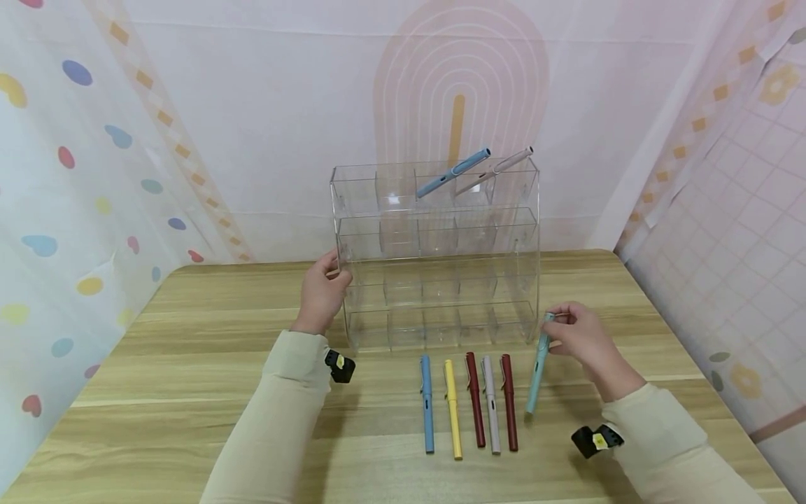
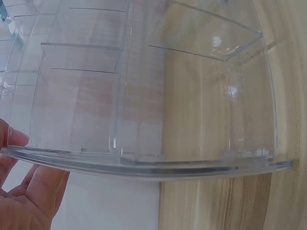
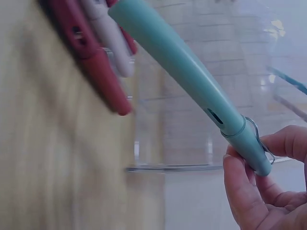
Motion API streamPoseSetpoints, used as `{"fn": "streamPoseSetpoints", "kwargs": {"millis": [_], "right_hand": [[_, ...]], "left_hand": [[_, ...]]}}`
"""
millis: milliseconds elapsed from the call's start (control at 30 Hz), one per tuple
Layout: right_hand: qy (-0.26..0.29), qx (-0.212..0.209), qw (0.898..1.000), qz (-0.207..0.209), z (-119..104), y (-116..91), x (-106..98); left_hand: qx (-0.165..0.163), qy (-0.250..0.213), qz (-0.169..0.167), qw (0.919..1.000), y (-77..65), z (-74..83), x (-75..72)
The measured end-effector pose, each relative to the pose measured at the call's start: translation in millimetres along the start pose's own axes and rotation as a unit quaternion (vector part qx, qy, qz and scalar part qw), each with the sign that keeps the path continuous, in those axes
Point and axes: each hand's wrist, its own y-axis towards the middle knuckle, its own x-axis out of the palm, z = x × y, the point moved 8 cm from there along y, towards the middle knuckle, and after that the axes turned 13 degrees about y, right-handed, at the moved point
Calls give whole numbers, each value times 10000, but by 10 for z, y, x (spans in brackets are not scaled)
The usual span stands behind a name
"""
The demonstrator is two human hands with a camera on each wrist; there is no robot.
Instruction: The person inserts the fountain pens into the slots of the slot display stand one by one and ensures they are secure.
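A clear acrylic tiered rack (image 1: 439, 269) with divided compartments stands on the table. My left hand (image 1: 322, 290) holds its left side panel, thumb in front and fingers behind, as the left wrist view (image 2: 31, 191) also shows. Pinched by its capped end in my right hand (image 1: 582, 339) is a mint-green pen (image 3: 182, 67), tilted, its other end pointing down toward the table. In the top tier lean a blue pen (image 1: 453, 173) and a pale pinkish-grey pen (image 1: 497, 169), both slanting up to the right.
In front of the rack lie a blue pen (image 1: 427, 406), a yellow pen (image 1: 453, 409), a dark red pen (image 1: 475, 399), a light purple pen (image 1: 491, 406) and another dark red pen (image 1: 509, 402). A patterned curtain (image 1: 283, 126) hangs behind the wooden table (image 1: 157, 392).
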Motion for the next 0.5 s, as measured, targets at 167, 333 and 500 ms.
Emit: {"fn": "streamPoseSetpoints", "kwargs": {"millis": [167,333,500], "right_hand": [[485,-126,9984,247,-116,11,-84],[1367,-127,9889,567,-220,41,-171],[2287,-320,9694,835,-348,35,-216]], "left_hand": [[6,69,56,10000,-2,1,-14],[-1,19,126,9999,4,-3,-23],[-42,-28,86,9999,-4,-5,-15]]}}
